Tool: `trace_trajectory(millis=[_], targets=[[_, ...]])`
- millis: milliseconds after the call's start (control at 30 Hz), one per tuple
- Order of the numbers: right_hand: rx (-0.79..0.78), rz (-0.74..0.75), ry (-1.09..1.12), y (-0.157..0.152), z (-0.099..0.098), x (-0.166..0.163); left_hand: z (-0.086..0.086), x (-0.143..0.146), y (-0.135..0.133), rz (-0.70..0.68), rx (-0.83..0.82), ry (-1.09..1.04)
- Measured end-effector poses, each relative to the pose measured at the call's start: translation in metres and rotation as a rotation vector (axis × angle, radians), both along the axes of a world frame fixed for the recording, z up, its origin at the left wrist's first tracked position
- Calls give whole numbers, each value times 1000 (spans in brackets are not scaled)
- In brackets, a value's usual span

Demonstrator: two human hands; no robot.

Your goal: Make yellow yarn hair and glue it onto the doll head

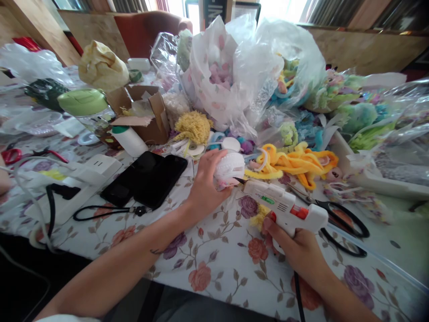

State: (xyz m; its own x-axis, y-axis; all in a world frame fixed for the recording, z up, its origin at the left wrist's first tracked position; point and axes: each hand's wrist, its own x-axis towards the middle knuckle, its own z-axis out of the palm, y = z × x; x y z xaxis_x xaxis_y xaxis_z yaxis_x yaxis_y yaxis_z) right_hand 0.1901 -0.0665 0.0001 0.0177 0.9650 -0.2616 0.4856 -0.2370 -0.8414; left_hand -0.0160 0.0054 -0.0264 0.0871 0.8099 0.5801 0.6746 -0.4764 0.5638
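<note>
Left hand [205,185] gripping a white knitted ball [229,168], fingers curled round it above the floral tablecloth [214,264] | right hand [295,248] clenching the white glue gun [284,206] | we are touching its nozzle to the ball | black scissors [342,223] lying just beside.

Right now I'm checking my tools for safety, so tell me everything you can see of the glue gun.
The glue gun is white plastic with a green label on its side and a red trigger. The right hand grips its handle, one finger at the trigger. It sits nearly level above the flowered tablecloth, its dark nozzle pointing left and seeming to meet the white ball held in the left hand. A black cord runs down from the handle. Black-handled scissors lie just behind.
</note>
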Motion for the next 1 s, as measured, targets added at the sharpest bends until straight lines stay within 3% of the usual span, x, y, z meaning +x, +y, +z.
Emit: trace_trajectory(millis=[267,700,1000], targets=[[53,-95,18,-1,4,-4,0,0,2,6,-33,-57],[-12,48,139,0,5,-8,0,0,0,-16,-61,-67],[97,1,-41,-1,-1,3,0,-1,0,-43,-98,-173]])
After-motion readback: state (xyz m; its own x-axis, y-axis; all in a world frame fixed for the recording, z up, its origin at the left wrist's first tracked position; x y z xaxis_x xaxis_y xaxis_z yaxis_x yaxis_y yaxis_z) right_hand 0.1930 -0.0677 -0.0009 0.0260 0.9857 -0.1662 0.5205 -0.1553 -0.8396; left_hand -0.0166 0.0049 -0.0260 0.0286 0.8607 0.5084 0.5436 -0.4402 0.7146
